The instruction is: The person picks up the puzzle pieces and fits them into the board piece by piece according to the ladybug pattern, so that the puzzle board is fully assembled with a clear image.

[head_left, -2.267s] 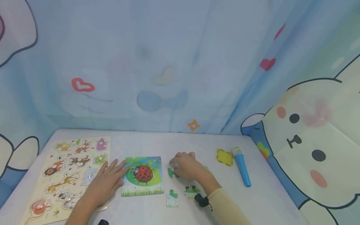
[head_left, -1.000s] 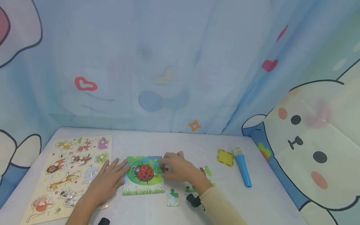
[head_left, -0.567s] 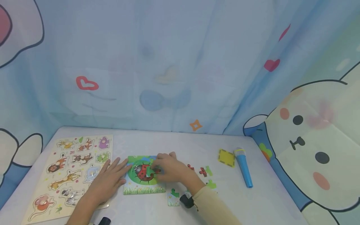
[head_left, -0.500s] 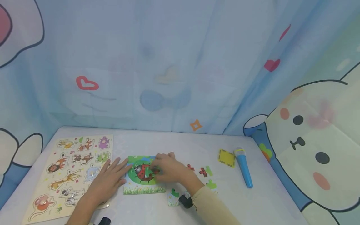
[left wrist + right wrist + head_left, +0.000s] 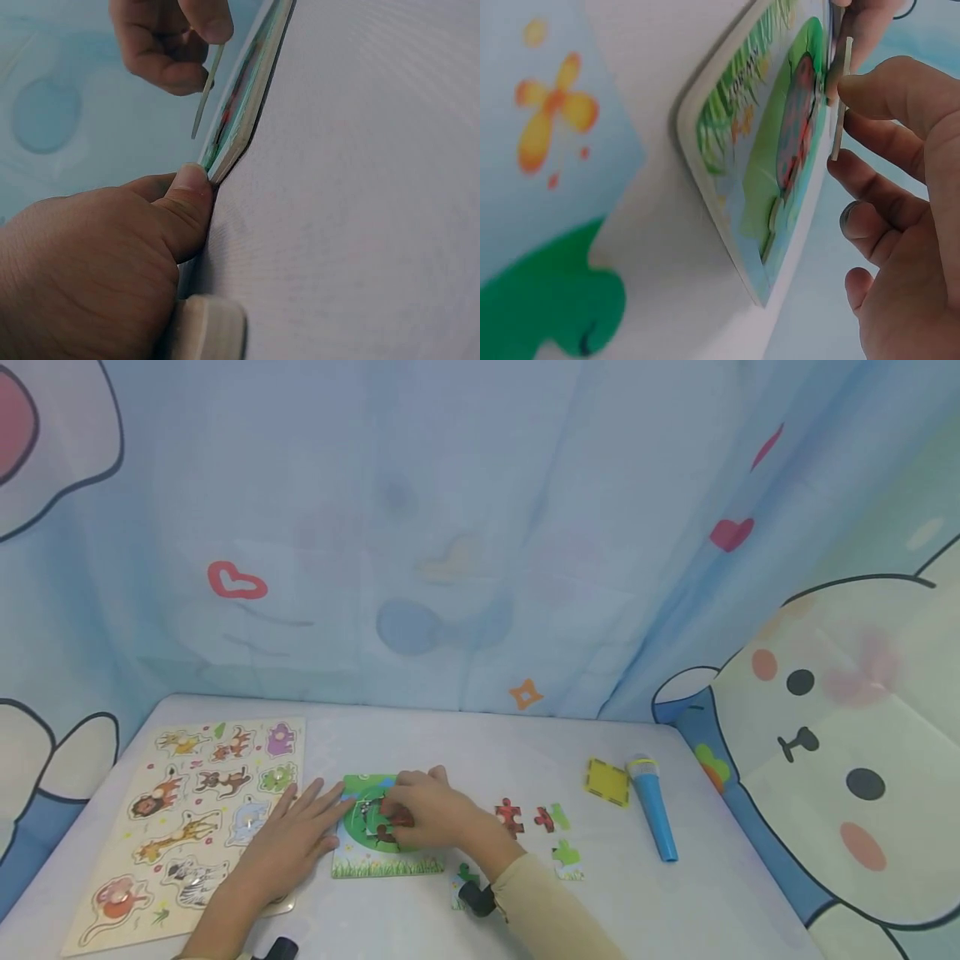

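A ladybug puzzle board (image 5: 386, 867) lies flat at the table's middle. My right hand (image 5: 431, 810) is over its right half, hiding part of the ladybug. Between its thumb and fingers it pinches a thin puzzle piece (image 5: 838, 139), seen edge-on in the right wrist view and raised off the board; its picture is hard to make out. My left hand (image 5: 288, 843) rests at the board's left edge with fingers spread and fairly straight. In the left wrist view, the left thumb (image 5: 191, 187) presses on the board's corner.
Several loose puzzle pieces, including a red one (image 5: 507, 816) and a green one (image 5: 567, 853), lie to the right. A wooden animal board (image 5: 142, 885) sits on the left, partly beneath the left arm. Further right are a yellow square (image 5: 607, 782) and a blue toy microphone (image 5: 654, 814).
My right hand has moved left from the loose pieces onto the ladybug board, carrying a piece. More loose pieces show behind it. The left hand has stayed at the board's edge.
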Demonstrator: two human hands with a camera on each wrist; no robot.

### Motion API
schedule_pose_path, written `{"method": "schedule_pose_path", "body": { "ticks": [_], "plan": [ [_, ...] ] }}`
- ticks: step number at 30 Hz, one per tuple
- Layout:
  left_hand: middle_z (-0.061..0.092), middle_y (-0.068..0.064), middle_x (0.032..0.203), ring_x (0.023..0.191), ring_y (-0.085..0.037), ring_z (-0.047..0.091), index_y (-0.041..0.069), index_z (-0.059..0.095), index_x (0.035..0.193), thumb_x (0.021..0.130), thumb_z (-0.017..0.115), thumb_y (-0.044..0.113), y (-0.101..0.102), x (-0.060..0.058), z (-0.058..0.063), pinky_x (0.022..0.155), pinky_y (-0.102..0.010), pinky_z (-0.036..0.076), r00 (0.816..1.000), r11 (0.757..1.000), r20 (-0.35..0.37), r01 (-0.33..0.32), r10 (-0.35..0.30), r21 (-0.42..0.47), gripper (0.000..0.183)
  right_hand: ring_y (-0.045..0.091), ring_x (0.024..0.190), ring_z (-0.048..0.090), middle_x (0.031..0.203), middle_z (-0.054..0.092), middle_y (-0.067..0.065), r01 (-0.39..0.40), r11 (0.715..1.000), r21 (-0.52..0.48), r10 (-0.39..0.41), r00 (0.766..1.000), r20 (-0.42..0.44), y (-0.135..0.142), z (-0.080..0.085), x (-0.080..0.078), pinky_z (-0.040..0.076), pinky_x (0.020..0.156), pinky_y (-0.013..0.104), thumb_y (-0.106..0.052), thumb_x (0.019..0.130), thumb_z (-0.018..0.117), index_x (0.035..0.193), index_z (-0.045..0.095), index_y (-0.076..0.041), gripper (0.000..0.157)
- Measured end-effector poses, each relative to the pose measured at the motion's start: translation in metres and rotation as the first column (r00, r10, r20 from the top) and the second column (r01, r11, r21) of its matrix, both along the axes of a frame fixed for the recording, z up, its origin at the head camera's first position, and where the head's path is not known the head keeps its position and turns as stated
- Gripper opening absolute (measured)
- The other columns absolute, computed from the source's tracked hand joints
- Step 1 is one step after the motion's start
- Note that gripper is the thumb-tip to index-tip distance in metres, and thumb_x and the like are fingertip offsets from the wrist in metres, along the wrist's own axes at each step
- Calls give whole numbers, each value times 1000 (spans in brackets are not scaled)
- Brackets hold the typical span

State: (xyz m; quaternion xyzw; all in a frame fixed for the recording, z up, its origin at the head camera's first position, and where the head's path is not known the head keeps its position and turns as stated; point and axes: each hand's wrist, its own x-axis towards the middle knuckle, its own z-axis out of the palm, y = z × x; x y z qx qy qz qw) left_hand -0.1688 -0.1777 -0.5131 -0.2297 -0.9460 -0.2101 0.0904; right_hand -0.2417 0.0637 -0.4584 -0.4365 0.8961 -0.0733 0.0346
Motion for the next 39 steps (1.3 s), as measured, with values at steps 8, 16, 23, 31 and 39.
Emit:
{"method": "schedule_pose_path", "body": {
  "ticks": [8, 16, 23, 31, 39],
  "plan": [
    [38, -6, 154, 142, -37, 27, 18, 49, 145, 95, 62, 26, 0, 0, 0, 118, -58, 9, 1000, 1000, -3, -5, 5, -2, 52, 0, 75, 43, 86, 51, -19, -19, 1000, 10, 19, 1000, -11, -11, -7, -2, 29, 71, 26, -30, 83, 72, 100, 70, -27, 18],
    [38, -5, 154, 142, -36, 27, 18, 49, 145, 95, 63, 26, 1, -1, -1, 118, -57, 9, 1000, 1000, -4, -11, 11, -2, 53, -1, 78, 45, 90, 56, -19, -25, 1000, 10, 25, 1000, -17, -20, -10, -2, 31, 72, 25, -31, 84, 71, 104, 73, -27, 20],
    [38, -5, 153, 142, -36, 27, 18, 49, 145, 95, 62, 27, 1, -1, -1, 118, -57, 9, 1000, 1000, -1, -10, 10, 0, 53, 0, 82, 46, 94, 60, -17, -34, 999, 11, 34, 999, -31, -24, -9, -2, 34, 77, 28, -30, 84, 71, 103, 74, -28, 19],
    [39, -6, 153, 141, -38, 29, 18, 50, 144, 95, 63, 25, 0, -1, -1, 117, -58, 11, 1000, 1000, -17, -13, 13, 9, 51, 0, 76, 43, 82, 54, -20, -65, 997, 38, 68, 993, -101, -28, -6, 1, 32, 74, 28, -30, 83, 71, 98, 76, -28, 15],
    [40, -6, 152, 141, -38, 29, 17, 52, 143, 94, 64, 25, 1, 0, 0, 117, -59, 12, 1000, 1000, -23, -12, 12, 11, 50, 2, 67, 38, 69, 42, -18, -87, 994, 73, 98, 980, -172, -31, -5, 3, 28, 68, 27, -31, 82, 72, 83, 72, -30, 2]
  ]
}}
